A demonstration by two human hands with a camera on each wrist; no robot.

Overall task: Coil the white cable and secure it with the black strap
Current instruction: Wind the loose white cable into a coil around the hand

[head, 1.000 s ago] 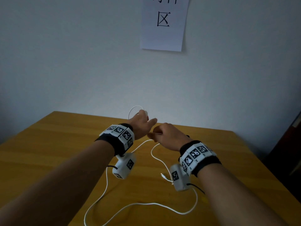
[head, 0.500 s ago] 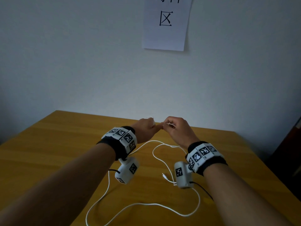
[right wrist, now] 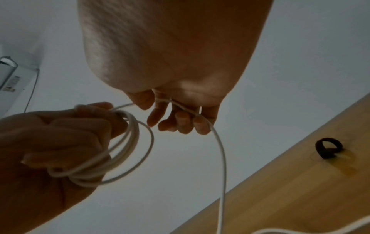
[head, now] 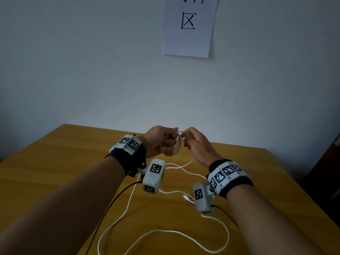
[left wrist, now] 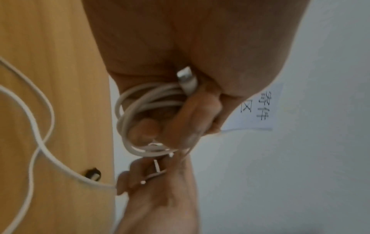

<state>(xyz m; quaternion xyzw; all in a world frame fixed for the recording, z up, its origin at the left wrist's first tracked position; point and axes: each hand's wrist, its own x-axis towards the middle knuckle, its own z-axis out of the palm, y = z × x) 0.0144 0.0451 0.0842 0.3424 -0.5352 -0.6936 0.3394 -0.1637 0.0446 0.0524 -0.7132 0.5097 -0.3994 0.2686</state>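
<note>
My left hand (head: 165, 144) grips a small coil of the white cable (head: 177, 144) above the table's far side. In the left wrist view the loops (left wrist: 128, 120) wrap round its fingers, with the USB plug (left wrist: 187, 79) against the palm. My right hand (head: 187, 142) is right beside it. Its curled fingers (right wrist: 180, 120) hold the strand (right wrist: 220, 150) that leads off the coil (right wrist: 128, 150). The rest of the cable lies in loose curves (head: 165, 232) on the table, its small end plug (head: 186, 197) near my right wrist. The black strap (right wrist: 328, 148) (left wrist: 93, 174) lies curled on the wood beyond the hands, hidden in the head view.
The wooden table (head: 55, 172) ends at a grey wall just behind the hands. A paper sign (head: 189, 24) hangs on that wall. Dark furniture (head: 327, 172) stands past the table's right edge. Thin black wires run from the wrist cameras (head: 154, 175).
My right hand has carried the strand up to my left hand. The single loop that stood above my left hand has become a coil of several turns between the hands.
</note>
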